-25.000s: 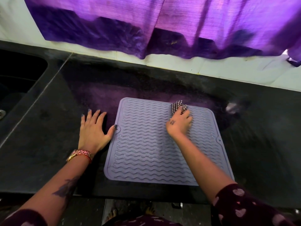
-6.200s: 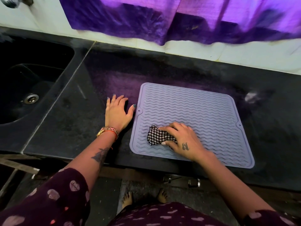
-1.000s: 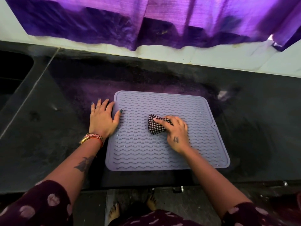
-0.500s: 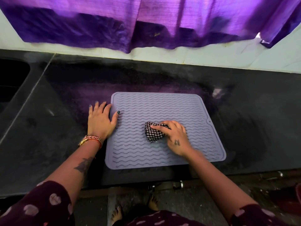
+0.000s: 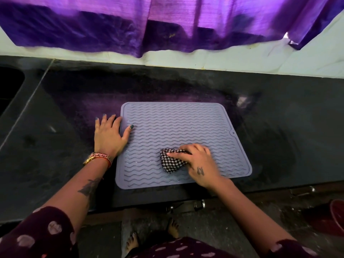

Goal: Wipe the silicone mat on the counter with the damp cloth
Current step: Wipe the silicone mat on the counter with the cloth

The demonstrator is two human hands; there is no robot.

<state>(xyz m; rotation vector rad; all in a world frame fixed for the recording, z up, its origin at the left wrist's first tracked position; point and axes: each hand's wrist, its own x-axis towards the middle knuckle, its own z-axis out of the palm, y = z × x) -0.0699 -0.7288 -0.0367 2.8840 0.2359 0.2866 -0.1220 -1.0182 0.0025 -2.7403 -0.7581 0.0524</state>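
A lilac silicone mat with wavy ridges lies flat on the black counter, near its front edge. My right hand presses a bunched black-and-white checked cloth onto the mat's near middle, fingers over the cloth's right part. My left hand lies flat on the counter at the mat's left edge, fingers spread, with the thumb resting on the mat.
A dark sink is set into the counter at the far left. Purple curtain hangs over the white wall at the back. A dark red bucket stands on the floor at the lower right. My bare feet show below the counter edge.
My right hand has slid the cloth toward me, from the mat's middle to its near part. My left hand stays at the mat's left edge.
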